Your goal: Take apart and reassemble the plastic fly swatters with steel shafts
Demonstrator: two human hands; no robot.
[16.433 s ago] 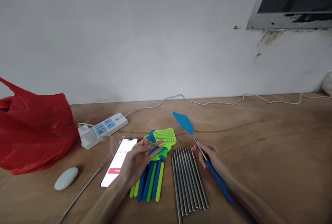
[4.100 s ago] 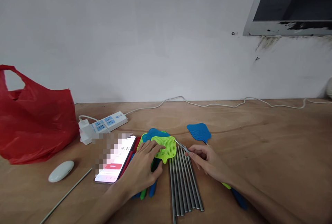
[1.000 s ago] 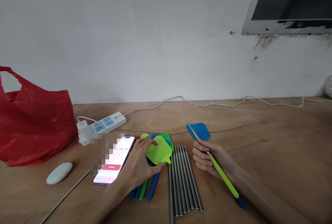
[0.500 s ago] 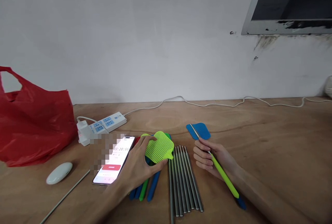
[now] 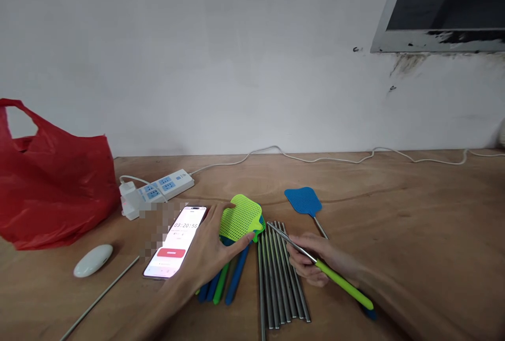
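Blue fly swatter [image 5: 303, 200] looks done, my right hand's grip [image 5: 310, 257] clamped on headless lime-handled rod [image 5: 339, 281], left hand [image 5: 211, 246] pinching lime mesh head [image 5: 241, 219], steel rods [image 5: 281, 278] still bare.

To the left of the row of metal rods [image 5: 282, 278], a bare left hand [image 5: 213, 243] with a slender thumb is seen, joined by a slim wrist to an uncovered left forearm [image 5: 169, 299]. To the rods' right, a bare right hand [image 5: 310, 259] is slightly blurred, its narrow right forearm [image 5: 390, 304] likewise uncovered.
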